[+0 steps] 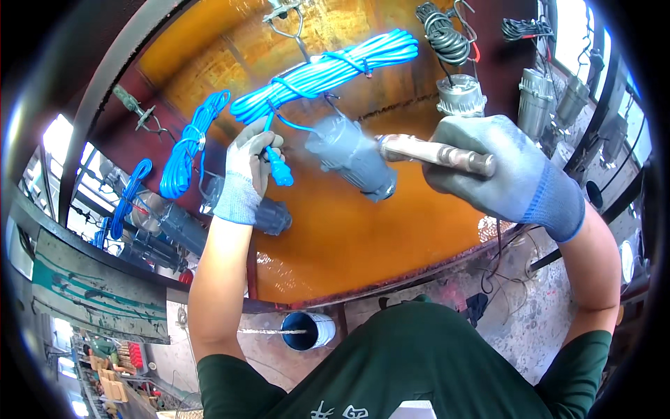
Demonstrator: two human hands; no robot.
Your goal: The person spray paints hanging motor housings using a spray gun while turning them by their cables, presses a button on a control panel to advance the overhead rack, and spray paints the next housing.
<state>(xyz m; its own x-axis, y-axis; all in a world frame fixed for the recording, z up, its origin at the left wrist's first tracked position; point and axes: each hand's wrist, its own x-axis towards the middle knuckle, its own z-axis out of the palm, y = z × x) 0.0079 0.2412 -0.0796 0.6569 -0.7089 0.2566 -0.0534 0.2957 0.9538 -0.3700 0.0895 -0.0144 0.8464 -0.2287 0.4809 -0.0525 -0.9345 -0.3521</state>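
A grey cylindrical pump or motor [354,157] hangs tilted in front of me, below a bundled coil of blue cable [324,73]. My left hand [246,159], in a grey-white knit glove, is closed on the blue cable just above its blue plug [279,169]. My right hand [485,157], gloved in grey and blue, grips a worn metal spray gun [436,151]. The gun's nozzle points left at the pump, and a pale mist blurs the pump's right side. The fingers round the gun's handle are mostly hidden behind the hand's back.
An orange-stained booth wall and floor [363,230] lie behind the pump. More pumps with blue cable coils [185,153] hang at the left. Unpainted metal housings [460,96] with dark cables hang at the right. A bucket [321,329] stands below, near my body.
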